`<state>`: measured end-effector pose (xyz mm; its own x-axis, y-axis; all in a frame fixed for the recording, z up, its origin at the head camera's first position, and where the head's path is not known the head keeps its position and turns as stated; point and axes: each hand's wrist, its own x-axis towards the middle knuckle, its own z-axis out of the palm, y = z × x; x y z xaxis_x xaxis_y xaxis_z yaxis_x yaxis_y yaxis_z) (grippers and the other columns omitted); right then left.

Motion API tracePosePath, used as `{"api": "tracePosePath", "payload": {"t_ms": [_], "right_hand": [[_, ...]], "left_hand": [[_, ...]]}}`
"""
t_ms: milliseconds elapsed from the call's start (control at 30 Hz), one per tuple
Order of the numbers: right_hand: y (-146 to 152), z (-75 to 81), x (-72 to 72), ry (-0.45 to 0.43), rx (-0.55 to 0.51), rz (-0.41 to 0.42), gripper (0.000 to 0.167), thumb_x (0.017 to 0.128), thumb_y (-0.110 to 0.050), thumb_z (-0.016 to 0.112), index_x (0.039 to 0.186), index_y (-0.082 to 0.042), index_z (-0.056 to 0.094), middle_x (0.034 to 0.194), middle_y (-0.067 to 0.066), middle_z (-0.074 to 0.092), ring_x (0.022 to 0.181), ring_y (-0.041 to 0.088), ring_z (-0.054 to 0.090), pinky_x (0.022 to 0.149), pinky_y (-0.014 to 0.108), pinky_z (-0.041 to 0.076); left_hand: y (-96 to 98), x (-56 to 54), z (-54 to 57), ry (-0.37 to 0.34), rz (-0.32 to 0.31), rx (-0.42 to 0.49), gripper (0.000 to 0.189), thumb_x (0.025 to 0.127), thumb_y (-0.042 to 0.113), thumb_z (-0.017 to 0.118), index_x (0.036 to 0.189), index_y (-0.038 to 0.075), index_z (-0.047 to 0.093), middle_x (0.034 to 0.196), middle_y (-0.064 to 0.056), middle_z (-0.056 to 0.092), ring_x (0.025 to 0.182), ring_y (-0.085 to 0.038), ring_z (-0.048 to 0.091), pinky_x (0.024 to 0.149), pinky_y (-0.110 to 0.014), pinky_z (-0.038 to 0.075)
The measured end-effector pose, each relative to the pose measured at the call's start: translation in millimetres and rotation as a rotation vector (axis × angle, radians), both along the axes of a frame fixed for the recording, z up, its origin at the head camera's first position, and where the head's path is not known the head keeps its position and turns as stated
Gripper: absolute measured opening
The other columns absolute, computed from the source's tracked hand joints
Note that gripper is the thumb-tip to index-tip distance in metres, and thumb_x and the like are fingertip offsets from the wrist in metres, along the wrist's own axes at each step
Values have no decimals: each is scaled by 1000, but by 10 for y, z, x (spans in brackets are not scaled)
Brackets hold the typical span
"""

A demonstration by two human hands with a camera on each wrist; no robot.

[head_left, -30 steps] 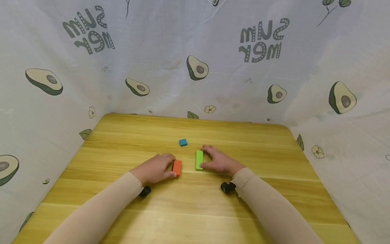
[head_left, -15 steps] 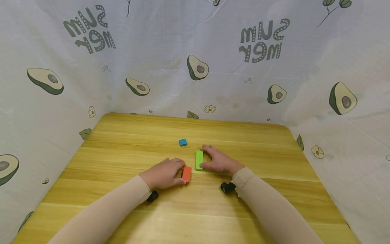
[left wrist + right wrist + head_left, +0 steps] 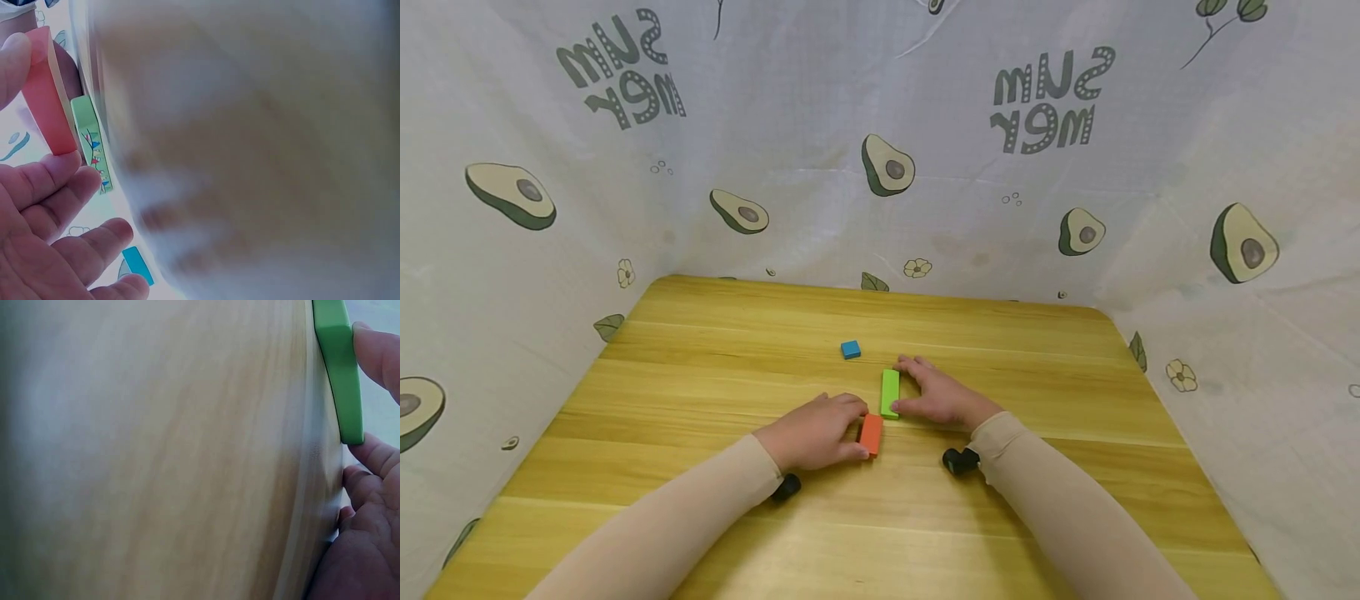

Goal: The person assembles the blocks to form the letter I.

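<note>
My left hand (image 3: 817,429) pinches an orange-red wooden block (image 3: 872,435) end to end, thumb at the near end and index finger at the far end. In the left wrist view the same red block (image 3: 50,94) stands tilted off the blurred table surface. Just beyond it to the right lies a long green block (image 3: 890,393), its near end close to the red block's far end. Thumb and index finger of my right hand (image 3: 942,396) grip the green block by its two ends. Small printed coloured pictures show on one side of the green block (image 3: 94,147) there.
A small blue block (image 3: 851,349) lies farther back on the wood-grain table (image 3: 737,333). Black wrist devices (image 3: 961,461) show under both cuffs. A white curtain (image 3: 820,100) with avocado prints stands behind the table and at both sides.
My left hand has moved right and slightly nearer with the red block, bringing it close to the green block's near end. The right hand, green block and blue block have stayed put.
</note>
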<state>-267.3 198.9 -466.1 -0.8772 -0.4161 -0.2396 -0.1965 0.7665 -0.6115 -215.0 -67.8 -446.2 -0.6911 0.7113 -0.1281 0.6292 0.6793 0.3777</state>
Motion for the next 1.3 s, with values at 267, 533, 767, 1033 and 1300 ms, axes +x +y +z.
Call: {"api": "tracePosePath", "payload": {"t_ms": [267, 533, 767, 1033, 1300], "right_hand": [[-6, 4, 2, 8, 15, 3, 78, 96, -45, 75, 160, -16, 43, 176, 10, 22, 164, 42, 13, 126, 65, 26], [-8, 4, 3, 6, 12, 2, 77, 96, -44, 75, 160, -16, 42, 176, 10, 22, 163, 41, 14, 127, 65, 26], [-8, -1, -9, 4, 13, 4, 77, 96, -45, 75, 160, -15, 42, 176, 10, 22, 163, 41, 14, 127, 65, 25], [-15, 12, -7, -2, 18, 3, 78, 96, -45, 75, 160, -15, 42, 176, 11, 21, 163, 42, 16, 127, 65, 26], [-16, 16, -5, -3, 28, 5, 78, 96, -46, 75, 160, -16, 41, 177, 10, 20, 163, 42, 14, 127, 65, 25]], "left_hand": [[73, 17, -23, 26, -19, -18, 66, 102, 52, 65, 148, 5, 57, 152, -10, 58, 146, -24, 52, 122, -62, 38], [160, 26, -60, 43, -9, -44, 65, 101, 54, 66, 146, 8, 59, 149, -7, 60, 144, -23, 54, 121, -64, 38], [216, 48, -63, 77, 5, -88, 69, 99, 57, 68, 146, 7, 59, 149, -6, 61, 145, -22, 52, 119, -67, 38], [264, 64, -77, 94, 41, -97, 70, 97, 58, 71, 145, 8, 61, 149, -5, 60, 145, -20, 52, 119, -67, 38], [277, 67, -63, 79, 65, -95, 73, 93, 59, 74, 144, 8, 62, 150, -5, 60, 145, -21, 53, 120, -66, 38]]}}
